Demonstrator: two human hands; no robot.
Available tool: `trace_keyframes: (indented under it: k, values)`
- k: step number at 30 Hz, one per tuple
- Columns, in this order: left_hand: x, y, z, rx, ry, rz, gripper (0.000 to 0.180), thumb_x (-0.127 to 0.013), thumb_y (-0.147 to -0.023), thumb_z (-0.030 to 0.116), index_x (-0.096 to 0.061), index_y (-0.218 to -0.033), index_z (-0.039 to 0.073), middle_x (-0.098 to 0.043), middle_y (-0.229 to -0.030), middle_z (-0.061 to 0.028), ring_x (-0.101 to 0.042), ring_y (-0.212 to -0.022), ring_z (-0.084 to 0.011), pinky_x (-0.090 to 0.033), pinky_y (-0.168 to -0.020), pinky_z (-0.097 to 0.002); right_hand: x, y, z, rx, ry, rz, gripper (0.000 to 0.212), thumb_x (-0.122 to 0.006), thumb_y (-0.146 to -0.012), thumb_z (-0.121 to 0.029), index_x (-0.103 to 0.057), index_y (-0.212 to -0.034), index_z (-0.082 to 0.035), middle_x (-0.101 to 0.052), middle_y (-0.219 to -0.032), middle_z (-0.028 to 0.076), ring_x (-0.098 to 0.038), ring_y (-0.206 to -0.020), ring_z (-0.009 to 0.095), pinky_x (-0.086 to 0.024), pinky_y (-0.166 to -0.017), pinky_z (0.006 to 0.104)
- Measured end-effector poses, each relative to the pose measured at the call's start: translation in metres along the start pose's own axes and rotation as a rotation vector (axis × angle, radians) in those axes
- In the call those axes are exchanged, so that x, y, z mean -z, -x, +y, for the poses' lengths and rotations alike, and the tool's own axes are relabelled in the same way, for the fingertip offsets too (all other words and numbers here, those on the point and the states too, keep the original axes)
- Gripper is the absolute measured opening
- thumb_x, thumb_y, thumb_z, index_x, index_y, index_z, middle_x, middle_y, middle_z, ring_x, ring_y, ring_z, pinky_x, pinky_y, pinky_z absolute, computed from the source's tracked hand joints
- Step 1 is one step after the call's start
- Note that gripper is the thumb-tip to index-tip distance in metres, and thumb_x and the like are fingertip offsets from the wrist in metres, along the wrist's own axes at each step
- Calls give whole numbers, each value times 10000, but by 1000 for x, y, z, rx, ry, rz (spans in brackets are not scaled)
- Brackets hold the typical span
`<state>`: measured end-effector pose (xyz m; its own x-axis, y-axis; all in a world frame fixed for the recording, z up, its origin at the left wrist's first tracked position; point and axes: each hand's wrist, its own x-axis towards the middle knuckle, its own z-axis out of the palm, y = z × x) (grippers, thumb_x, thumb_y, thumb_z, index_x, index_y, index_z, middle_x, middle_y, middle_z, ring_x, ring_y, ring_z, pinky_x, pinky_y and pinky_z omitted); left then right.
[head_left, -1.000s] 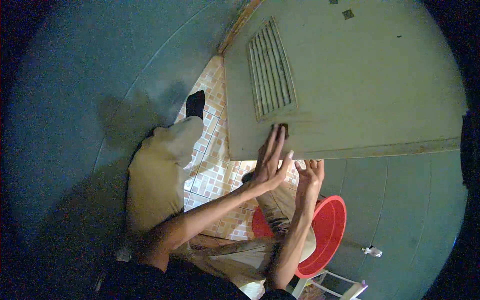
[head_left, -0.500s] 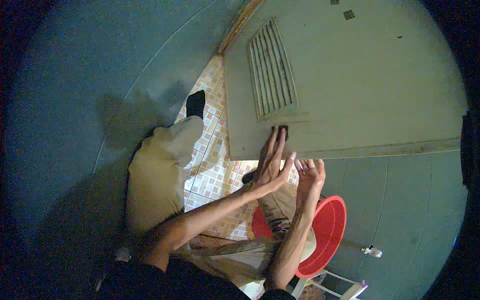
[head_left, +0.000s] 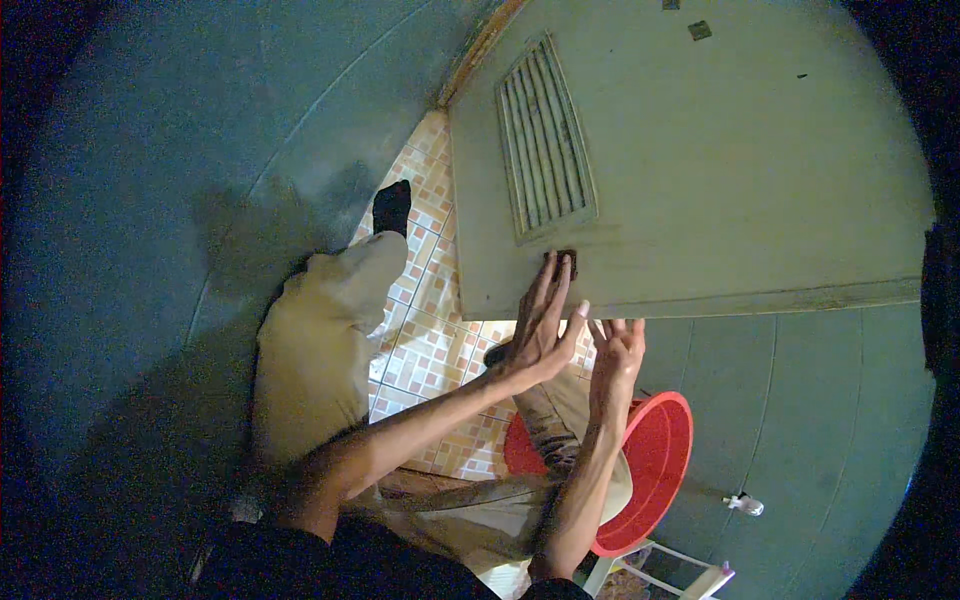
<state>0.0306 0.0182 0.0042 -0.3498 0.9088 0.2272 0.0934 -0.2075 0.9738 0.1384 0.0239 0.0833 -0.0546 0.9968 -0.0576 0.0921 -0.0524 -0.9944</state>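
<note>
Tan and louvred, the door panel [head_left: 720,180] spreads across the upper right. My left hand [head_left: 545,330] reaches onto its face just below the slatted vent [head_left: 547,140]. Its fingers press a small dark brown pad [head_left: 570,258] flat against the panel; the fingers cover most of the pad, so its exact kind is unclear. At the door's near edge, my right hand [head_left: 617,355] has its fingers bent and gripping the rim, the tips partly hidden there. The two hands are close together but apart.
A red plastic tub [head_left: 655,470] stands by my right forearm, beside a white plastic stool or rack [head_left: 660,570]. Patterned tiles [head_left: 420,350] cover the floor. My leg in tan trousers [head_left: 315,350] and a black sock [head_left: 392,207] is near the blue-green wall [head_left: 180,200].
My right hand has shifted slightly left along the door edge and its fingers are bent a little differently. My left hand and the pad have barely moved.
</note>
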Motion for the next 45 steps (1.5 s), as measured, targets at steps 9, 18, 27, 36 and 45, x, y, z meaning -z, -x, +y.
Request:
trace_keyframes:
  k: [9,18,27,36,45]
  values:
    - [0,-1,0,-35,15,20,712,-476,-1053,316,-177,-1604,-22,-158,-1644,-315,-232,-1504,-475,-218,-1229,-518,16,-11,13,14,-109,11,608,-469,-896,-18,-362,-1494,-5,-509,-1464,194,-511,-1352,314,-433,-1119,490]
    - [-8,0,-18,43,40,42,667,-439,-1072,316,-195,-1605,-2,-196,-1641,-300,-254,-1501,-460,-235,-1225,-513,6,-6,6,35,-60,-13,607,-458,-888,-17,-382,-1489,-36,-515,-1455,162,-488,-1370,286,-414,-1123,468]
    - [-17,1,-87,373,33,-7,749,-404,-1070,446,-170,-1597,-32,-201,-1643,-287,-190,-1526,-440,-221,-1245,-492,2,-5,12,24,-129,48,518,-471,-869,-34,-425,-1385,-47,-527,-1372,141,-529,-1273,266,-431,-1095,480]
    - [3,-3,-1,83,22,-18,766,-476,-1047,408,-166,-1607,-12,-145,-1644,-322,-209,-1512,-475,-247,-1218,-523,4,-7,-2,52,113,51,625,-459,-824,2,-419,-1448,3,-508,-1445,163,-502,-1335,259,-421,-1098,441]
    - [6,-1,-14,-64,-58,-29,738,-512,-1038,291,-165,-1602,-35,-147,-1649,-307,-229,-1506,-472,-237,-1225,-507,-2,-4,-2,89,-57,-41,652,-492,-866,-61,-360,-1503,-37,-499,-1466,189,-496,-1357,326,-392,-1137,481]
